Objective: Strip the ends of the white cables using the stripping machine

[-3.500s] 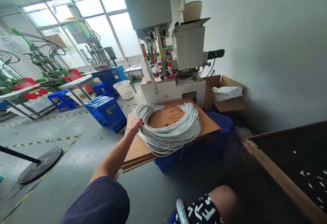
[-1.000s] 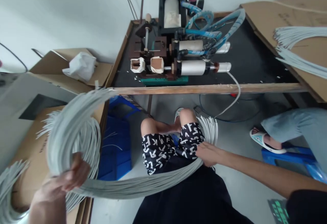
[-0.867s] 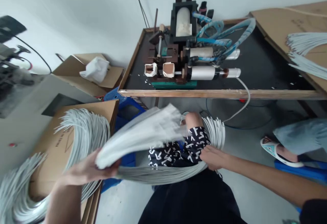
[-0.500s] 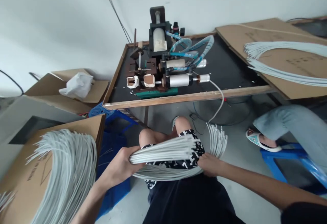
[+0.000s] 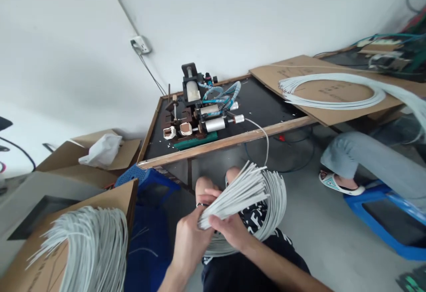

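A thick bundle of white wires [image 5: 244, 187] lies looped over my lap, its cut ends fanning up and to the right. My left hand [image 5: 193, 232] is closed round the bundle near its left side. Beside it, my right hand [image 5: 229, 229] grips the same bundle from the front, thumb across the wires and fingertips partly hidden behind them. The loop's far bend [image 5: 278, 194] curves down on the right and passes under my wrists. Another heap of white wires [image 5: 95, 238] hangs over a cardboard sheet [image 5: 53, 258] at the left.
On the black table [image 5: 259, 105] stands a pneumatic machine [image 5: 199, 110] with blue hoses. A coiled wire bundle [image 5: 336, 103] rests on cardboard at the right. An open carton [image 5: 69, 156] is at the left. Another person's leg [image 5: 366, 154] and a blue stool [image 5: 382, 212] are at the right.
My right hand has left the far right end of the loop and joined my left hand on the bundle. The wire ends now point further upward. The view has tilted up and right.
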Demonstrator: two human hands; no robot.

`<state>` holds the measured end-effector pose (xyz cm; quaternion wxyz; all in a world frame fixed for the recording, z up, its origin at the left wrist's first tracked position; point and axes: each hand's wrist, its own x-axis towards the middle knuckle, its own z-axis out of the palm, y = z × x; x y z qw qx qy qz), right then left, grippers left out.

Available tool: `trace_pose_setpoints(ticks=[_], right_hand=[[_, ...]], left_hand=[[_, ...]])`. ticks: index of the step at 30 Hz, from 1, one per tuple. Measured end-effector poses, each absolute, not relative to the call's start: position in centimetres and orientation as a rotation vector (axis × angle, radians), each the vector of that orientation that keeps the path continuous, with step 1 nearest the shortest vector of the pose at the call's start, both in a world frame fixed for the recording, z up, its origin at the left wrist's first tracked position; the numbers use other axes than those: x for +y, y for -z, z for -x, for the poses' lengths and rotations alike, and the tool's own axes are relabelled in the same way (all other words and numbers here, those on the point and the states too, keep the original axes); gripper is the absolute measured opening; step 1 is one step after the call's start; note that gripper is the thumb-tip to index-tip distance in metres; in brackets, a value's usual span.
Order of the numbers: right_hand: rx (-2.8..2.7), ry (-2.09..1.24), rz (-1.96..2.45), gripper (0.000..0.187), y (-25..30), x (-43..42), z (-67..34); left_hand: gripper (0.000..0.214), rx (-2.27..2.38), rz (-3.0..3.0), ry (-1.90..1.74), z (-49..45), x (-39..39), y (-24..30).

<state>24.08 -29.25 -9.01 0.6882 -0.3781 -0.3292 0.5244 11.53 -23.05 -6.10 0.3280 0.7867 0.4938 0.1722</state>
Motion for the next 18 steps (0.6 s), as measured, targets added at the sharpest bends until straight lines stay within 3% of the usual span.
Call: trace_pose_setpoints(ticks=[4,10,12,15,18], right_hand=[[-0.316,-1.126,0.783,0.039,6.1,-29.0,-22.3],[-0.544,-1.111,0.620,0.031,5.8,-31.4,-24.6],[-0.591,-1.173,0.549,0.032,7.1,-32.0,-24.9],[-0.626,-1.329,0.476,0.041,9.2,-32.8,-24.2],[-0.554,-1.365,0.669,0.051,10.4,-33.4,-22.4]], left_hand=[[0.025,1.306,-2.097,-0.494,-12.6,-25.2,6.3],[0.035,0.740,-2.046,-0.231,-9.2,-23.7,2.0],[0.026,0.727,-2.061,-0.320,-8.3,-21.9,0.5],[0.030,0.783,-2.104,-0.523,-9.2,-20.3,-1.1],[0.030,0.655,-2.145,-0.448,-12.1,-20.8,-2.1]])
